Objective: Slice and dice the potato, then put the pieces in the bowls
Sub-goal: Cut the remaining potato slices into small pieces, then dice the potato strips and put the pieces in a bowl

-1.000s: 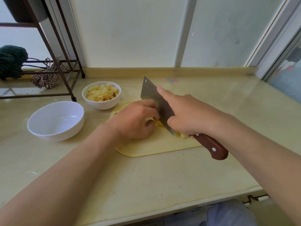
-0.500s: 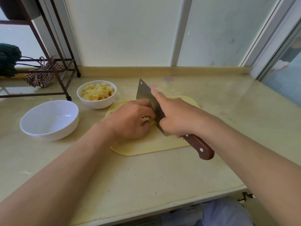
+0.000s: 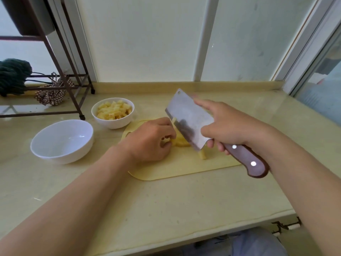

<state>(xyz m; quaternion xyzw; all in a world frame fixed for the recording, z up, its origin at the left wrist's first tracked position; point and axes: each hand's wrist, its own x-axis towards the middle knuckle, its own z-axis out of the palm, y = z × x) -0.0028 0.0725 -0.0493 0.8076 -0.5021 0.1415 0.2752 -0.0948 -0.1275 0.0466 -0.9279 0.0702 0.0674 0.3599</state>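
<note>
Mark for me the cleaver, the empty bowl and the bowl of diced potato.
cleaver [image 3: 186, 115]: head view, on the flat of the blade.
empty bowl [image 3: 60, 139]: head view, on its bare inside.
bowl of diced potato [image 3: 113, 123]: head view, on the outer white wall.

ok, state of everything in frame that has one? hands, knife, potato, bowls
left hand: fingers curled, holding the potato down
right hand: grips the cleaver handle, index finger straight along the blade
cleaver: blade tilted over the potato
potato: partly cut, on the cutting board
cutting board: flat on the counter
small bowl: holds diced potato
large bowl: empty, upright
</note>
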